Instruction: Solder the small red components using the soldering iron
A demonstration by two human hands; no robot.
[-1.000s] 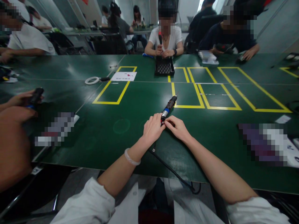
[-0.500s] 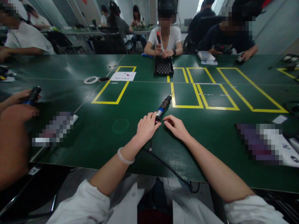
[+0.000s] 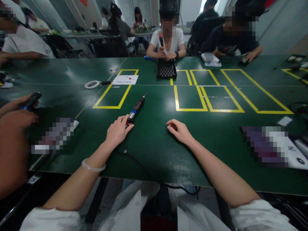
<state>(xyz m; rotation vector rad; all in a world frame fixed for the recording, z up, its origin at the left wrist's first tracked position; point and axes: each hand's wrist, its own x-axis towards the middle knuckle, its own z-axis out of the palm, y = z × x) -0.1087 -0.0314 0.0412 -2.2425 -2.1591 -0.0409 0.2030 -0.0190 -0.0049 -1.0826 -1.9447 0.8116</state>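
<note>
My left hand (image 3: 118, 130) is wrapped over the rear end of an electric screwdriver (image 3: 136, 107), which has a dark body with a blue and a silver band. Its thin bit points away from me, up and to the right. A black cord (image 3: 141, 163) with a small ring on a lead trails from beneath that hand and over the table edge. My right hand (image 3: 181, 132) rests on the green table (image 3: 154, 141), apart from the tool. Its fingers are loosely curled, with a gap between thumb and forefinger, and I see nothing held there.
Yellow tape outlines (image 3: 191, 110) mark the table. A black tray (image 3: 166, 70) stands before a person opposite. A white sheet (image 3: 125, 79) and a tape roll (image 3: 92, 84) lie left of it. Blurred packages (image 3: 264, 146) are at the right; another person's hand (image 3: 18, 120) is at the left.
My left hand has moved left along the table with the electric screwdriver and its cord. The right hand has stayed nearly in place, so the two hands are farther apart.
</note>
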